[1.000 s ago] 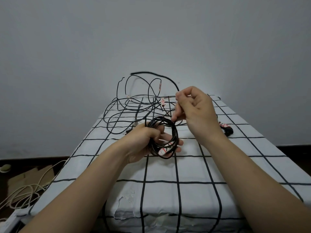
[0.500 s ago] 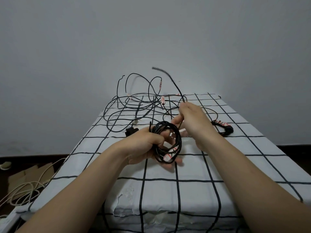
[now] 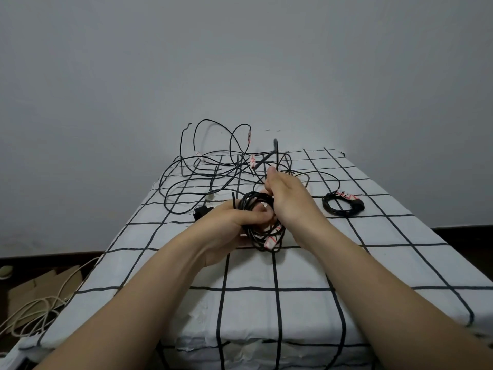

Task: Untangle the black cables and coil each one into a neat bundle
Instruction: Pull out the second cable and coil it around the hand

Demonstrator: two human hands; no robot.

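My left hand (image 3: 234, 222) grips a round coil of black cable (image 3: 262, 237) above the middle of the checked table (image 3: 373, 263); white and red labels show at the coil's lower edge. My right hand (image 3: 286, 197) sits right beside the coil and pinches the cable's free end, which sticks up blurred above my fingers. Behind both hands lies a loose tangle of black cables (image 3: 213, 172), some loops standing up against the wall. A finished black coil (image 3: 342, 204) with a red-marked label lies flat to the right.
A small black plug (image 3: 201, 210) lies on the cloth just left of my left hand. The grey wall stands right behind the table's far edge. On the floor at the lower left are pale cords (image 3: 32, 311) and flattened cardboard (image 3: 40, 284).
My right hand has come down and in against the coil, swinging the cable's free end round from the far right. My left hand has kept hold of the coil.
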